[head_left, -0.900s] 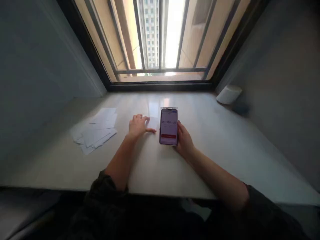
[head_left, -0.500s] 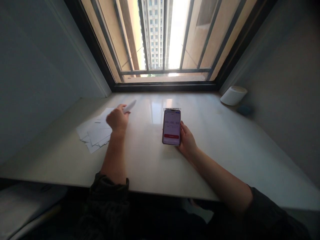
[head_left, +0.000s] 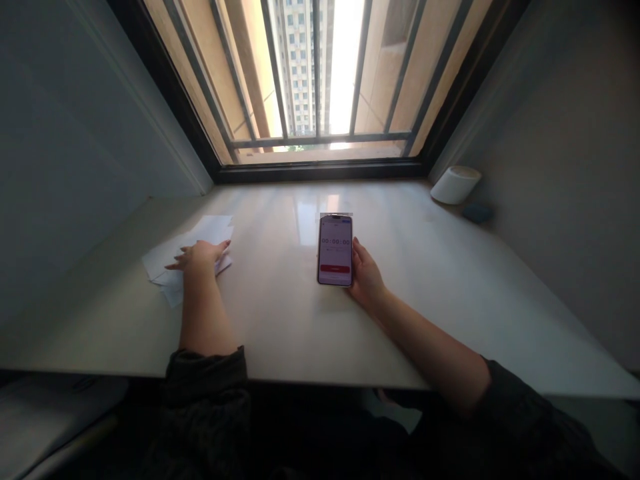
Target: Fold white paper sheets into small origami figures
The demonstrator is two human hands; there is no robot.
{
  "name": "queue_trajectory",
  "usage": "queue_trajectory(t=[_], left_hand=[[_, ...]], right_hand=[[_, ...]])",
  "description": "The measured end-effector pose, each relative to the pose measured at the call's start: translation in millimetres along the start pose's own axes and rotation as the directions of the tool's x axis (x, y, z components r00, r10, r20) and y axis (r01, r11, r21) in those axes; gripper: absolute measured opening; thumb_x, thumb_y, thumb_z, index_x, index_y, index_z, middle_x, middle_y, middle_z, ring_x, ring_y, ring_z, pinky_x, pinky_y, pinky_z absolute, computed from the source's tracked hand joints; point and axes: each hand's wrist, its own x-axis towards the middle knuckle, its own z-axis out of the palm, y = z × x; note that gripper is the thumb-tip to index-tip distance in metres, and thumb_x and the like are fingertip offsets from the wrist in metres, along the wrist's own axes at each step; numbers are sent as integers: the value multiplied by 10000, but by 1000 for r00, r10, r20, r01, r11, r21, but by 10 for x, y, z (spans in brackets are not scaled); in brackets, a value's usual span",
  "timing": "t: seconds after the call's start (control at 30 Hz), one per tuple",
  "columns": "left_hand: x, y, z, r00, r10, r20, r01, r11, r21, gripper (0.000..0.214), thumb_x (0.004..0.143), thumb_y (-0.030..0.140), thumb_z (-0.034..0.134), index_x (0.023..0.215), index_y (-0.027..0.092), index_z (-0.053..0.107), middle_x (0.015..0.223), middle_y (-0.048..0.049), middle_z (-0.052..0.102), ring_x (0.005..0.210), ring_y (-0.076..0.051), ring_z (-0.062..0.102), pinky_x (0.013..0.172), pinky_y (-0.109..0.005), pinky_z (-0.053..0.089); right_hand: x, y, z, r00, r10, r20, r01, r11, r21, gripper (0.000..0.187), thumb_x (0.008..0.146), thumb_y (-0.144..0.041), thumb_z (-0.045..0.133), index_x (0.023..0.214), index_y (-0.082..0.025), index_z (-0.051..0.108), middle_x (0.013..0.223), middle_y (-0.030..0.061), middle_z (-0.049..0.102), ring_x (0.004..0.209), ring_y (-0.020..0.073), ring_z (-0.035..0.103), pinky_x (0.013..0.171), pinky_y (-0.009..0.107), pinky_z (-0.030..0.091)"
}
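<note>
My right hand point(head_left: 367, 275) holds a smartphone point(head_left: 335, 249) upright over the middle of the pale table point(head_left: 450, 293); its lit screen shows a row of zeros and a red bar. My left hand point(head_left: 199, 257) lies flat, fingers spread, on a loose pile of white paper sheets point(head_left: 210, 230) at the left of the table. The sheets fan out under and around the hand.
A white cylinder point(head_left: 455, 184) lies on its side at the back right corner, with a small dark object point(head_left: 477, 212) beside it. A barred window point(head_left: 320, 80) runs along the far edge. Grey walls close in on both sides.
My left hand lifted a white sheet from beside the phone, carried it left and laid it on the pile, where it now rests flat. The phone has stayed in my right hand.
</note>
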Motion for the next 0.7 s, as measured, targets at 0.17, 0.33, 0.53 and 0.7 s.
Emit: queue_trajectory(t=[0.17,0.33,0.53,0.7], left_hand=[[-232,311,-36,965,91,-245,-123,985,-118,672,867,618,406,1412,227,442,1439,-172,465,1310,-358,428,1048,-546,333],[-347,595,29,941,338,12,-338,941,2,697,812,685,453,1358,254,505,1427,-115,501,1291,-332,463,1030,-431,379],[-369,621,20,933,342,111,-350,934,69,629,808,700,441,1223,254,593,1356,-105,571,1227,-328,522,983,-429,404],[-387,615,7,928,356,109,-366,927,82,625,804,681,465,1242,252,584,1347,-106,580,1217,-323,535,992,-416,396]], right_hand=[[4,3,28,1000,-1,11,1,1000,2,368,964,-422,372,1070,-209,652,935,44,753,815,209,718,791,390,583],[26,11,30,1000,-7,-25,7,1000,12,411,983,-420,304,1043,-206,651,918,40,753,824,205,718,802,394,585],[64,27,-19,1000,-21,-4,21,1000,14,400,980,-405,307,1053,-200,642,926,50,749,854,210,716,825,402,579],[62,35,-40,1000,-15,4,15,1000,6,383,971,-417,332,1050,-202,639,923,50,746,851,213,713,823,405,576]])
